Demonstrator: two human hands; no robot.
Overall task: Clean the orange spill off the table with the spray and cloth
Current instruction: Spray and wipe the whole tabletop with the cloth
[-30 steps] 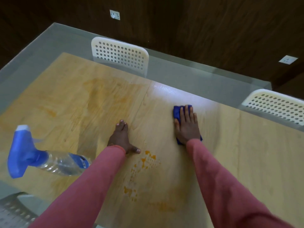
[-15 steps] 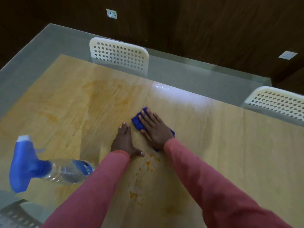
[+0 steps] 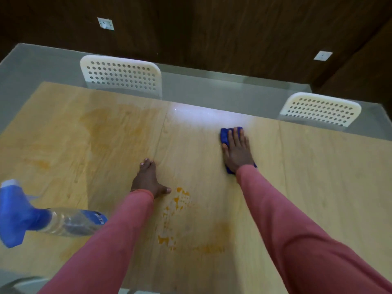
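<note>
My right hand (image 3: 237,150) lies flat with straight fingers on a blue cloth (image 3: 224,135), pressing it to the wooden table (image 3: 318,177) near the far edge. My left hand (image 3: 148,180) rests flat on the table, its thumb next to the orange spill (image 3: 178,200). The spill runs as blotches toward me, with fainter orange smears (image 3: 210,248) nearer the front. A clear spray bottle (image 3: 70,222) with a blue trigger head (image 3: 14,215) lies on its side at the left, apart from both hands.
Two white perforated chair backs (image 3: 121,76) (image 3: 320,109) stand at the table's far side. A glass rim (image 3: 212,90) borders the wooden top. Faint yellowish stains (image 3: 101,122) mark the far left of the table. Dark wood wall behind.
My right hand slid the blue cloth from beside my left hand out to the right and farther away. My left hand and the spray bottle stayed put.
</note>
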